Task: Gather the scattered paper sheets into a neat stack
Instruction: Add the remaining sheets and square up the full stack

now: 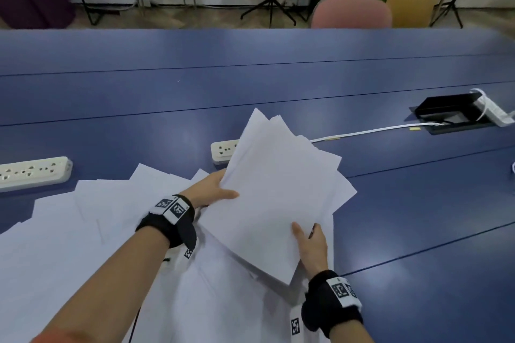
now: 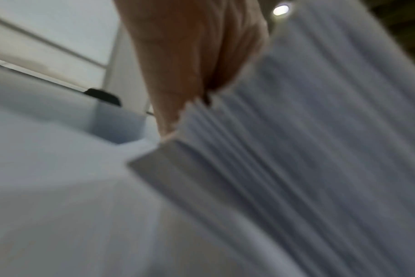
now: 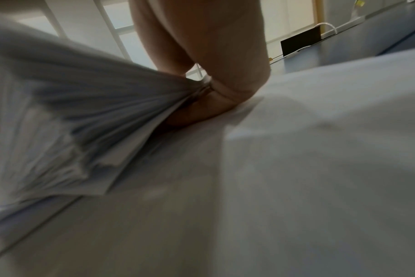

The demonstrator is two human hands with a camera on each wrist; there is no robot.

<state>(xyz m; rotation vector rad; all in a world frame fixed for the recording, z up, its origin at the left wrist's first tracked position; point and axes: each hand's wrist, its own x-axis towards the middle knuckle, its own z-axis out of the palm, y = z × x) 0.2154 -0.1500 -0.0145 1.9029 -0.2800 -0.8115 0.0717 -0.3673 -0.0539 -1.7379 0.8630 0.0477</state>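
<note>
Roughly halfway, as judged: a thick but fanned bundle of sheets [image 1: 278, 189] is gripped above the table [image 1: 390, 203] by the left hand [image 1: 214, 189] and right hand [image 1: 312, 245], while loose sheets [image 1: 83, 217] remain spread below, uncollected and unsquared.

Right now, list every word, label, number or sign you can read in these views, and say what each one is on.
No readable text in any view.
Wrist bands on the left hand and right hand: black-and-white square marker patterns, not letters or numbers.
Held bundle of paper sheets and loose sheets on the table: they look blank.
Power strips: only socket holes, no legible marking.
Wrist views: too blurred to show any print.
</note>
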